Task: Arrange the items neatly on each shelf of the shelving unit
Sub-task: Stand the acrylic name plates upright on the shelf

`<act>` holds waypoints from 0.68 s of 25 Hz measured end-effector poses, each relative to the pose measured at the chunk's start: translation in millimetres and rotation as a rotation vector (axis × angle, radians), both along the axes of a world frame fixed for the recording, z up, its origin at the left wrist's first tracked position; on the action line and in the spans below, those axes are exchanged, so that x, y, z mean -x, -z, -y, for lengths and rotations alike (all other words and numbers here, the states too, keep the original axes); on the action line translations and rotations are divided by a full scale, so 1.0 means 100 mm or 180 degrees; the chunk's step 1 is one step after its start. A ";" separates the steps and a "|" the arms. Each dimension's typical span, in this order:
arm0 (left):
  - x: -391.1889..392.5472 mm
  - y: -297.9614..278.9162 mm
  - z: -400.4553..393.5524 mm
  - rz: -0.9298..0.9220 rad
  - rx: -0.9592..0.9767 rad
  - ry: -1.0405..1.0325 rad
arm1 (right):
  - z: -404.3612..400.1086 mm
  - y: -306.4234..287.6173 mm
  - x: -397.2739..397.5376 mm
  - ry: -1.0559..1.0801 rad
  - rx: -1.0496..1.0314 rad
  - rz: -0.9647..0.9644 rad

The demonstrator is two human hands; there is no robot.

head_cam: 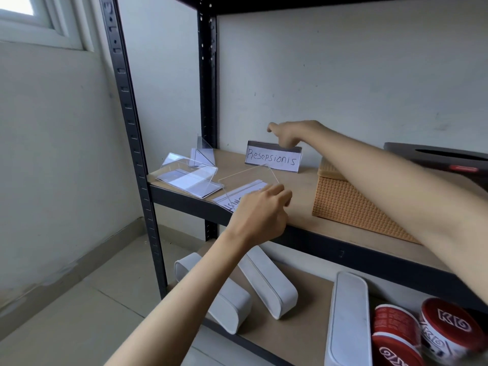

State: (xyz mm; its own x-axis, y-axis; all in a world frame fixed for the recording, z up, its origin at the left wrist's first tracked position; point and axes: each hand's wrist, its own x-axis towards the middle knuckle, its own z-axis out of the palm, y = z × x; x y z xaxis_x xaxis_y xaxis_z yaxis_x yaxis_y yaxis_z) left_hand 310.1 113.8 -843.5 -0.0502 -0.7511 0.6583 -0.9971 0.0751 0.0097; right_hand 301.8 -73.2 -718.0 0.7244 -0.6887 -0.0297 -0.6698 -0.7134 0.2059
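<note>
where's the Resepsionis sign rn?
Head view: the Resepsionis sign stands upright at the back of the upper shelf, left of the woven box, with the right hand gripping its top edge.

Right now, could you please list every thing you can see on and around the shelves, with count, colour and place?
Resepsionis sign: 1, white in clear holder, upright, upper shelf back.
Acrylic sign holders: 3 more, clear, upper shelf left; one under left hand.
Woven box: 1, tan, upper shelf right.
Black box: 1, behind woven box.
White containers: 3, lower shelf, lying askew.
Red-lidded tubs: about 3, lower shelf right.
Shelving unit: 1, black frame.
Window: top left.
Left hand: pinches clear holder.
Right hand: grips Resepsionis sign top.
</note>
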 end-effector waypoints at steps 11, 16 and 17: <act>-0.25 -0.28 -0.02 0.0257 -0.1020 -0.1500 | -1.49 1.01 1.04 -0.0109 -0.0620 0.2007; -0.31 -0.35 0.04 0.0181 -0.1181 -0.1423 | -1.61 1.56 1.04 -0.0316 0.0450 0.2222; -0.33 -0.38 0.05 0.0131 -0.1194 -0.1354 | -1.62 1.64 1.03 -0.0412 0.0771 0.2335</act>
State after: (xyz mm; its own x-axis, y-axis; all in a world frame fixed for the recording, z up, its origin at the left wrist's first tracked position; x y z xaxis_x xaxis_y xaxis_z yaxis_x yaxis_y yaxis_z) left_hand 342.7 109.1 -805.3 0.2878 -0.8929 0.3463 -0.9390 -0.3342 -0.0812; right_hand 198.9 88.8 -881.6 0.5757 -0.5236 0.6280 -0.6095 -0.7868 -0.0972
